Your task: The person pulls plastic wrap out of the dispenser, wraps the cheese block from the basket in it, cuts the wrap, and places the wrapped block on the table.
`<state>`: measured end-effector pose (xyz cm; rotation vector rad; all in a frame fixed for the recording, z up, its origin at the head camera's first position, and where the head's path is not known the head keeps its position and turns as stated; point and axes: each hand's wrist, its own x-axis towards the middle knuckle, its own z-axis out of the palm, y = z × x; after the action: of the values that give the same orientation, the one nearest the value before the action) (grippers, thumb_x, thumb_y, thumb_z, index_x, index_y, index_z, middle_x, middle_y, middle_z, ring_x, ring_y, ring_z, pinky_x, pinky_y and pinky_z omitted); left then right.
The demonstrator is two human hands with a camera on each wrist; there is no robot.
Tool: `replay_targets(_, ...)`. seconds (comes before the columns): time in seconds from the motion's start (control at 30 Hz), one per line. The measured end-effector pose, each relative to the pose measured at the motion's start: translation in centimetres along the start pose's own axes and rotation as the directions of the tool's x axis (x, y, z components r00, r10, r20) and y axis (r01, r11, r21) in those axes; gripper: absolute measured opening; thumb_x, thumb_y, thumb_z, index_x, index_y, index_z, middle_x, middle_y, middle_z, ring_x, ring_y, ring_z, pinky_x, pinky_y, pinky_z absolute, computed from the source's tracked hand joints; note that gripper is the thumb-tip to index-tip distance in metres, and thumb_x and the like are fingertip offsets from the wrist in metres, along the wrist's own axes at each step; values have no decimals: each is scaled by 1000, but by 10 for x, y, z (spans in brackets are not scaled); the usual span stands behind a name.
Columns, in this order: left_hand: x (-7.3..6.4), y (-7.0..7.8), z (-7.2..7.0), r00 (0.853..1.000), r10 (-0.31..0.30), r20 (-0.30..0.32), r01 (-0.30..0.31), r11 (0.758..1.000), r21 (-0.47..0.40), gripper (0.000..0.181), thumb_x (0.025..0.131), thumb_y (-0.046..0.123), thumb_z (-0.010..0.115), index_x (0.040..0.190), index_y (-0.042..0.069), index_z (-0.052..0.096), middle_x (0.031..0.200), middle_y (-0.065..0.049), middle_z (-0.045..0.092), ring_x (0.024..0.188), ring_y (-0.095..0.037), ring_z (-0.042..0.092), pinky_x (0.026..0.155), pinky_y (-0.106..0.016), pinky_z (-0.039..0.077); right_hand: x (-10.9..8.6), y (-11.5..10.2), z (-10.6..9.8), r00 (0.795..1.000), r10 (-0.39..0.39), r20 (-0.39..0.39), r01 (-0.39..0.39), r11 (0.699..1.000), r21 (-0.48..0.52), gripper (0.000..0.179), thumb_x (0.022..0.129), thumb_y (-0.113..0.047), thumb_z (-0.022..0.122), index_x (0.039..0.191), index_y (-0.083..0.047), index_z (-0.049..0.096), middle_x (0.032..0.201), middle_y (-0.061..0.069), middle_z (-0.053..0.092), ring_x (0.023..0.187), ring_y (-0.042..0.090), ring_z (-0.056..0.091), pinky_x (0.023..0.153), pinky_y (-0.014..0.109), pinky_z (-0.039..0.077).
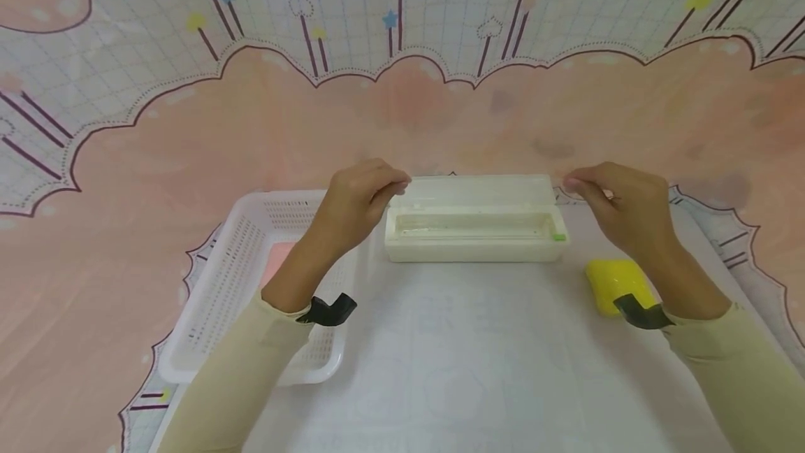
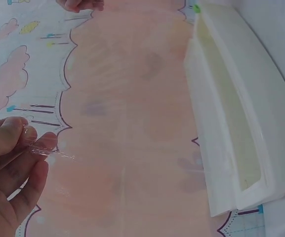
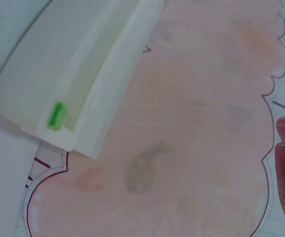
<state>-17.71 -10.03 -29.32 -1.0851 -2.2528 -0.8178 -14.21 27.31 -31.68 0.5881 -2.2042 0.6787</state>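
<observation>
A white cling film dispenser [image 1: 474, 250] lies across the table with its lid [image 1: 478, 191] raised and a green slider [image 1: 559, 237] at its right end. My left hand [image 1: 358, 205] is beyond its left end, pinching a bunched edge of clear cling film [image 2: 43, 148] between thumb and fingers. Off the right end, my right hand [image 1: 629, 205] pinches more film at its fingertips. The film is transparent, so its full extent between the hands is hard to see. Whether it still joins the dispenser, I cannot tell.
At left, under my left forearm, stands a white perforated basket [image 1: 214, 285] with something pink [image 1: 277, 257] inside. A yellow rounded block [image 1: 613, 282] lies on the white table [image 1: 465, 362], partly behind my right wrist. Patterned pink cloth [image 1: 453, 124] hangs or spreads beyond.
</observation>
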Motion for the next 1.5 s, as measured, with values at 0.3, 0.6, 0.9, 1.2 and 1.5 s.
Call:
replay_targets(0.3, -16, 18, -13, 994, 106, -37, -107, 994, -22, 9, 88, 0, 76, 96, 3, 76, 84, -6, 70, 73, -16, 60, 65, -27, 51, -6, -13, -19, 997, -73, 27, 75, 993, -94, 41, 102, -35, 60, 97, 2, 77, 87, 17, 76, 71, 28, 66, 71, 4, 37)
replay_targets(0.6, -40, 41, -22, 987, 161, -20, -162, 984, -71, 12, 86, -1, 77, 97, 5, 76, 88, -3, 72, 74, -12, 64, 66, -21, 53, -31, -38, -36, 989, -139, 46, 146, 969, -198, 66, 104, -57, 41, 90, -3, 78, 82, 13, 77, 64, 31, 69, 49, 25, 41)
replay_targets(0.9, -64, 58, -30, 968, 253, 11, -249, 959, -137, 15, 102, 12, 61, 101, 6, 75, 93, -3, 71, 81, -14, 68, 73, -20, 56, -57, -56, -48, 975, -222, -15, 218, 966, -139, 60, 105, -54, 43, 84, -8, 76, 73, 7, 75, 61, 24, 64, 46, 18, 39)
replay_targets(1.2, -86, 73, -33, 946, 324, -2, -323, 942, -92, 19, 105, 14, 56, 104, 13, 75, 94, 0, 69, 82, -16, 67, 76, -22, 55, -77, -76, -47, 924, -337, -180, 363, 922, 136, 41, 102, -32, 63, 76, -2, 73, 70, 6, 73, 72, 13, 63, 101, 9, 44)
replay_targets(1.5, -125, 81, -19, 897, 372, 239, -377, 926, -29, 27, 80, -2, 77, 95, 20, 71, 96, 8, 64, 82, -10, 63, 81, -20, 53, -127, -75, -40, 927, -350, 132, 297, 904, 308, 34, 106, -31, 54, 91, -9, 75, 85, -3, 71, 86, 1, 60, 82, 6, 48)
